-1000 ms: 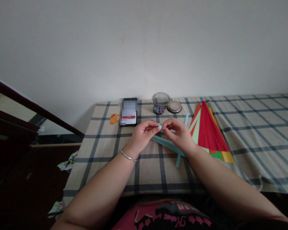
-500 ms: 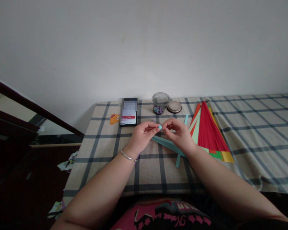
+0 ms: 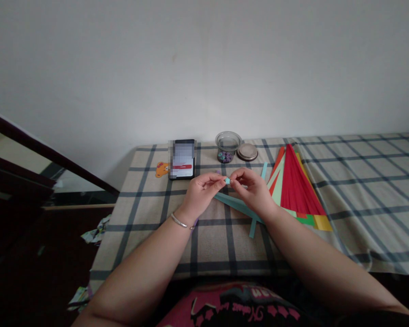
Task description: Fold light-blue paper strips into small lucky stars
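A small light-blue folded paper star [image 3: 227, 180] is pinched between my two hands above the tablecloth. My left hand [image 3: 206, 188] grips its left side with thumb and forefinger. On its other side, the thumb and forefinger of my right hand [image 3: 254, 188] are closed on it. Light-blue paper strips [image 3: 236, 203] lie on the cloth under my hands, partly hidden by the right one. A clear plastic cup [image 3: 228, 141] behind my hands holds several small blue and purple pieces that look like paper stars.
The cup's round lid [image 3: 247, 151] lies beside it. A phone [image 3: 183, 159] with its screen lit stands at the back left, near a bear-shaped cutout [image 3: 161, 169]. Fanned red, orange, green and yellow paper strips [image 3: 298, 190] lie to the right. Behind the table rises a wall [image 3: 204, 72].
My fingers have shifted very slightly around the paper star, which shows a little more of its surface. Everything else stays in place.
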Motion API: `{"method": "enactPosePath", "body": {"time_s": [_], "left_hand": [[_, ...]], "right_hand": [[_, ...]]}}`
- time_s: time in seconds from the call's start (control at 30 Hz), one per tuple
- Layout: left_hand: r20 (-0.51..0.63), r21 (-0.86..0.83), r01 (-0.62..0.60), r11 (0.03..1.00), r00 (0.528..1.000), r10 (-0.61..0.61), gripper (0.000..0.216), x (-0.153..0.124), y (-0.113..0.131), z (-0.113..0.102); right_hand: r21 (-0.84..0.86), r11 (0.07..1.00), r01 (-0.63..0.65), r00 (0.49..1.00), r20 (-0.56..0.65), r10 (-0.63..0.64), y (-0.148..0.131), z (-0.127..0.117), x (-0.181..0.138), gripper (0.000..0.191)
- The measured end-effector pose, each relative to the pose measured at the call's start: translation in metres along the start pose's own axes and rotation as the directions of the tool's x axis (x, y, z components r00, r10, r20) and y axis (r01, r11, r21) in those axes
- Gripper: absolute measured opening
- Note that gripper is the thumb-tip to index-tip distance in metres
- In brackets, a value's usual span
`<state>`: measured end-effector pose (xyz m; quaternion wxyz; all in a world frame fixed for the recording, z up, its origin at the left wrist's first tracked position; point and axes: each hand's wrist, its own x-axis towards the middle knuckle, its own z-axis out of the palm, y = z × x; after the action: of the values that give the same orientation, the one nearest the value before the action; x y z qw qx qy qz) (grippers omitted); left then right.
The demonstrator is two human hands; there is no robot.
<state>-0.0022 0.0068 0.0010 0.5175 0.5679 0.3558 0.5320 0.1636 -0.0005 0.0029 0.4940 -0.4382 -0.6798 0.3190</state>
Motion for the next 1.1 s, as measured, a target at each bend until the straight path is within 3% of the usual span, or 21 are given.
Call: {"method": "enactPosePath", "body": {"time_s": [0.27, 0.5, 0.8, 1.1], "left_hand": [[0.014, -0.023, -0.006, 1.0, 1.0, 0.006, 0.024, 0.0008, -0.0056, 0.0002], [0.094, 0.009, -0.003, 1.0, 0.996, 0.002, 0.028, 0.0006, -0.0047, -0.0009], [0.043, -0.094, 0.045, 0.995, 0.998, -0.041, 0.026, 0.0001, -0.0073, 0.0015], [0.061, -0.154, 0.104, 0.983, 0.994, -0.095, 0.026, -0.0004, -0.007, 0.0019]], "right_hand": [[-0.008, 1.0, 0.028, 1.0, 0.005, -0.028, -0.0022, 0.0001, 0.0001, 0.009], [0.01, 1.0, 0.005, 1.0, -0.01, -0.005, -0.0002, 0.0004, -0.0005, 0.009], [0.017, 0.999, 0.037, 0.999, -0.023, -0.037, -0.0056, 0.0003, -0.0007, 0.007], [-0.009, 0.998, 0.064, 0.998, -0.019, -0.064, -0.0048, 0.0008, -0.0015, 0.005]]}}
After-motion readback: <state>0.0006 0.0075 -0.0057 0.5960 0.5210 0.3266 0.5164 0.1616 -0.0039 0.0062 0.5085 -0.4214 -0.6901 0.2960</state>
